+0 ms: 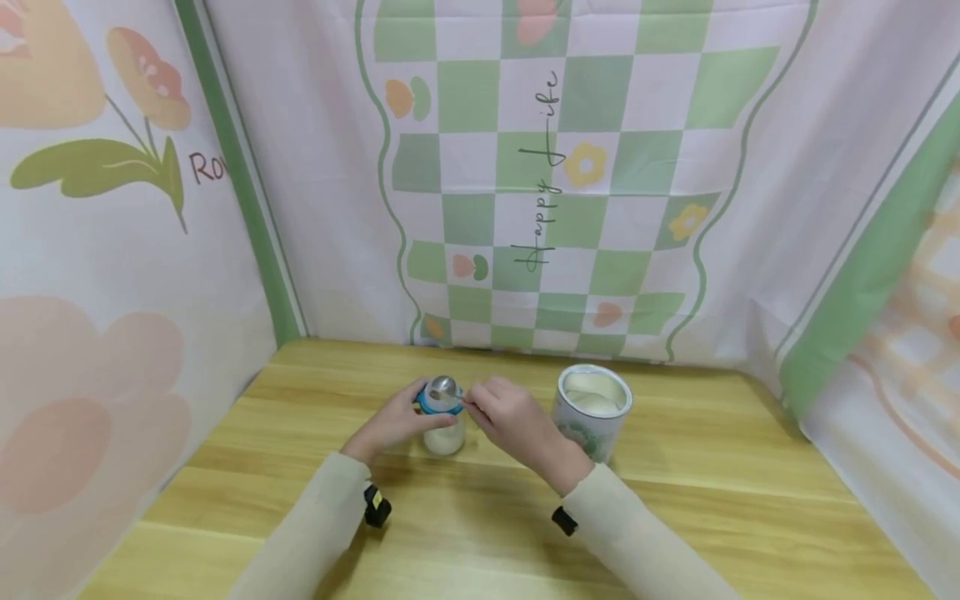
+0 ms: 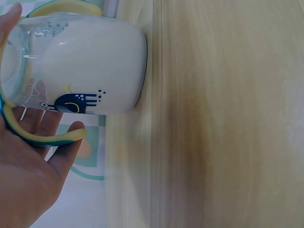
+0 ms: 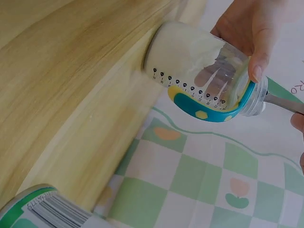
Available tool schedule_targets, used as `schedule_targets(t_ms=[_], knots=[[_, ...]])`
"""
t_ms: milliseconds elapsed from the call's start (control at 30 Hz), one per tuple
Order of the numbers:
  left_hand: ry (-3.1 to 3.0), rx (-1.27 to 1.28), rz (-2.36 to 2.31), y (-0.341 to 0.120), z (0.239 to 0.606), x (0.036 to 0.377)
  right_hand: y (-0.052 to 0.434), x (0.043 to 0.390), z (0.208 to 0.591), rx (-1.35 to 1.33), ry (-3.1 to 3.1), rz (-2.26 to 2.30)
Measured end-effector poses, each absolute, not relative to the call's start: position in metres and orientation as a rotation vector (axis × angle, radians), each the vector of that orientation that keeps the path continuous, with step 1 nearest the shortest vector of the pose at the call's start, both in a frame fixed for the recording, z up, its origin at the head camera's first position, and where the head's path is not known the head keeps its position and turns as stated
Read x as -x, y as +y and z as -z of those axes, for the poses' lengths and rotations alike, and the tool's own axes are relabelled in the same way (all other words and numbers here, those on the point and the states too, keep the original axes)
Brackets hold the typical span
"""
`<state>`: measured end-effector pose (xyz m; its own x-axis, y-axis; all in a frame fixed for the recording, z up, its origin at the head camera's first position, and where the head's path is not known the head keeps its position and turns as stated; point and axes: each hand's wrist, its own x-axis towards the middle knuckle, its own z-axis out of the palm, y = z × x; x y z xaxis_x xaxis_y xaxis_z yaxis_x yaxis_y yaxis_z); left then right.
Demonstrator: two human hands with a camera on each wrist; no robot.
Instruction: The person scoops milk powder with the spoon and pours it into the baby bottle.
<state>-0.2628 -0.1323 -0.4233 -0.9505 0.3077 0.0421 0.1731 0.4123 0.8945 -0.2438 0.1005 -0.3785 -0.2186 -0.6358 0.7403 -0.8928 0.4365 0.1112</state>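
A clear baby bottle point(image 1: 444, 440) with a blue and yellow handled collar stands upright on the table, whitish contents in its lower part. Its printed scale shows in the right wrist view. My left hand point(image 1: 386, 427) grips the bottle round its collar, thumb on the near side. Between the fingers of my right hand point(image 1: 517, 423) is the handle of a metal spoon point(image 1: 444, 386). The spoon's bowl lies over the bottle's mouth, and its neck crosses the rim in the right wrist view. Whitish residue clings inside the bottle's upper wall.
Right of the bottle, beside my right forearm, stands an open white tin point(image 1: 609, 437) with pale cream powder point(image 1: 592, 403) inside. The wooden table point(image 1: 675, 517) ends at a printed curtain point(image 1: 525, 208) behind, with more curtains on both sides.
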Motion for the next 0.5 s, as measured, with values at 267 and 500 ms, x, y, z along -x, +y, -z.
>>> schedule_targets(t_ms=[267, 500], knots=[[2.536, -0.446, -1.567, -0.1309, 0.422, 0.2626, 0.1033, 0.2408, 0.3814, -1.331, -1.881, -0.382], [2.527, -0.452, -1.573, -0.1312, 0.4213, 0.2621, 0.1023, 0.2408, 0.3836, -1.311, -1.842, -0.407]])
